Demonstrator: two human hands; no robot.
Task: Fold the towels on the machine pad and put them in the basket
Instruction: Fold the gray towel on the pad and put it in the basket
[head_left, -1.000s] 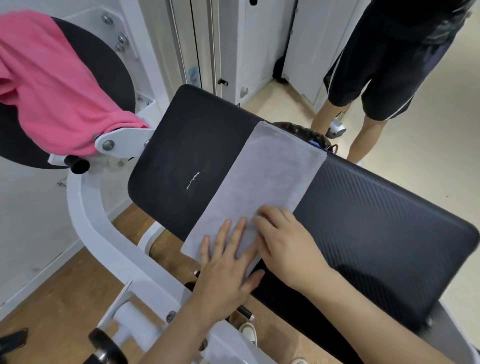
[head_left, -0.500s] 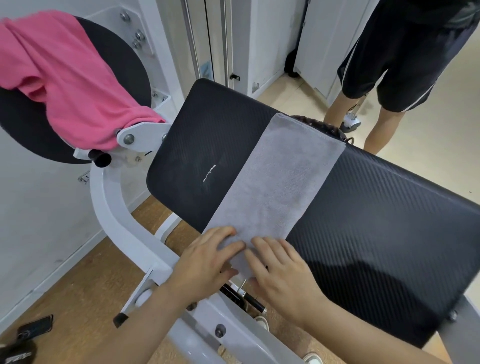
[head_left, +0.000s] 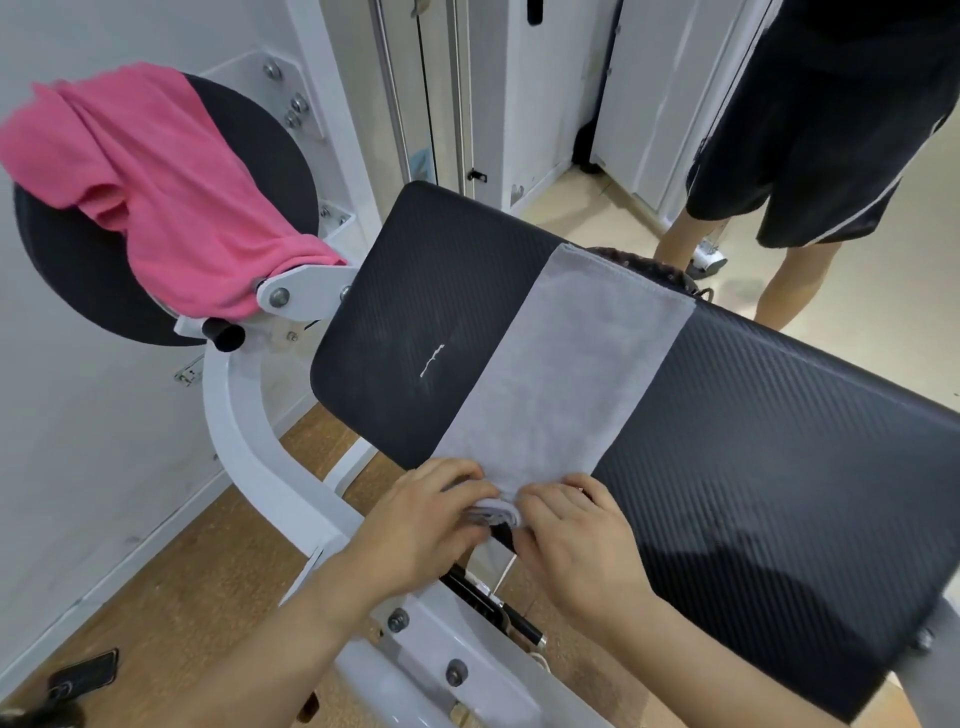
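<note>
A grey towel lies folded in a long strip across the black machine pad. Its near end is curled into a small roll at the pad's front edge. My left hand and my right hand sit side by side on that roll, fingers curled around the cloth. A pink towel hangs over the round black pad at the upper left. Just past the grey towel's far end, a dark woven basket rim shows behind the pad.
The machine's white frame curves down at my left, with bolts and a black pin below my hands. A person in black shorts stands beyond the pad at the upper right. A dark phone lies on the wooden floor, lower left.
My hands slid from flat on the towel back to its near end and curled the edge into a small roll. The view shifted, so the pad appears further right.
</note>
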